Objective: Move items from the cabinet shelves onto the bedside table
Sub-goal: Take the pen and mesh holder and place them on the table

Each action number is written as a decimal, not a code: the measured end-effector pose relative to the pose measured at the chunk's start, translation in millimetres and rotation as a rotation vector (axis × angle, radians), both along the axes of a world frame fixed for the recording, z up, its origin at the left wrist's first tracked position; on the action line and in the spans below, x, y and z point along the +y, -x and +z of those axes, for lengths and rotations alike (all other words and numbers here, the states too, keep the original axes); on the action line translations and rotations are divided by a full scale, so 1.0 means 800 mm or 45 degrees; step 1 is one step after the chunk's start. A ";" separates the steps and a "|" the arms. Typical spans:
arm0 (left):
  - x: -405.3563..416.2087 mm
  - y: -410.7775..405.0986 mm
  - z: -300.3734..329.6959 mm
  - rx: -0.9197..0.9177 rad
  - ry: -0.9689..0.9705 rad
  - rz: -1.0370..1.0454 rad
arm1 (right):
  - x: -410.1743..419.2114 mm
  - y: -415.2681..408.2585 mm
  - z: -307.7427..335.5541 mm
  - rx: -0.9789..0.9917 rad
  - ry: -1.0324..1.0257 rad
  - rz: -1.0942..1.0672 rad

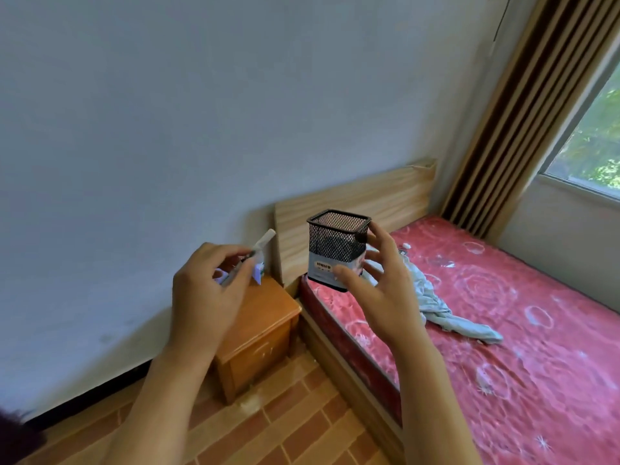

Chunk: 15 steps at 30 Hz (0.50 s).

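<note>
Black wire-mesh pen holder (337, 248), matt, paper label at base; bedside table (260, 333) glossy orange varnished wood; pale unvarnished wood headboard (362, 199); red patterned cloth mattress (503, 330); brick-tile floor (285, 427)

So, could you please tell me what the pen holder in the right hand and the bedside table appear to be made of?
The pen holder looks like black metal wire mesh with a matte finish: light shows through its fine grid, and a solid rim frames the top. A paper-like label wraps its lower part. The bedside table looks like orange-brown wood or wood veneer with a slight varnished sheen; which one cannot be told.
</note>
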State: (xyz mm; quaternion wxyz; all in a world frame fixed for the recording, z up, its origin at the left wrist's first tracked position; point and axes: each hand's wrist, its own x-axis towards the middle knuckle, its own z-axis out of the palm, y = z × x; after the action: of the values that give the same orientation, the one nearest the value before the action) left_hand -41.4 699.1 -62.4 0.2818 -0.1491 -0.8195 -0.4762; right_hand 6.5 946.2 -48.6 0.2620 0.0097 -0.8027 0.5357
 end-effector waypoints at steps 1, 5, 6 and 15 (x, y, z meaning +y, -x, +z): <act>-0.003 0.013 -0.002 -0.002 -0.001 0.009 | -0.001 0.014 -0.001 -0.001 -0.003 0.002; -0.017 0.068 -0.009 -0.012 -0.008 -0.001 | -0.019 0.071 -0.006 -0.021 -0.026 0.013; -0.023 0.083 -0.009 -0.008 -0.011 -0.007 | -0.026 0.086 -0.006 -0.022 -0.031 0.016; -0.093 0.250 -0.008 0.017 -0.036 -0.043 | -0.098 0.227 0.004 -0.035 -0.044 -0.034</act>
State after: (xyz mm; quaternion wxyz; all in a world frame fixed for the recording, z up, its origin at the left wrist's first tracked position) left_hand -241.6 624.9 -68.7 0.2813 -0.1620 -0.8082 -0.4913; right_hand -175.4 867.8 -45.6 0.2581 -0.0039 -0.8154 0.5182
